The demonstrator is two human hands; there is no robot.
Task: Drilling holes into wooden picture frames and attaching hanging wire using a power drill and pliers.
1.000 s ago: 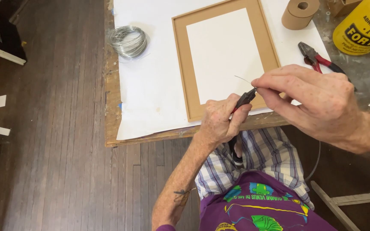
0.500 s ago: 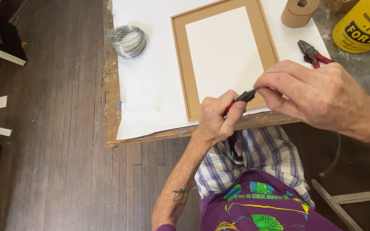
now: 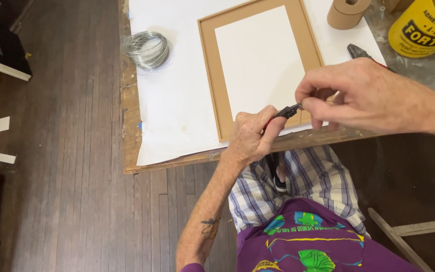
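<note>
My left hand (image 3: 251, 135) grips a pair of small pliers (image 3: 284, 113) with dark jaws and red handles, held over the near edge of the table. Their jaws meet the fingertips of my right hand (image 3: 358, 94), which pinches a thin piece of wire; the wire is mostly hidden by the fingers. Just beyond both hands a brown picture frame (image 3: 208, 65) with a white backing lies flat on white paper (image 3: 172, 100).
A coil of silver wire (image 3: 147, 49) rests on the paper at the left. A brown tape roll (image 3: 347, 12), a yellow tub (image 3: 424, 27) and a second pair of pliers (image 3: 357, 51) sit at the back right. The wooden table edge (image 3: 125, 131) drops to a plank floor.
My right hand has shifted slightly up and to the right over the frame's corner, covering more of the second pliers. The left hand with the pliers has followed it.
</note>
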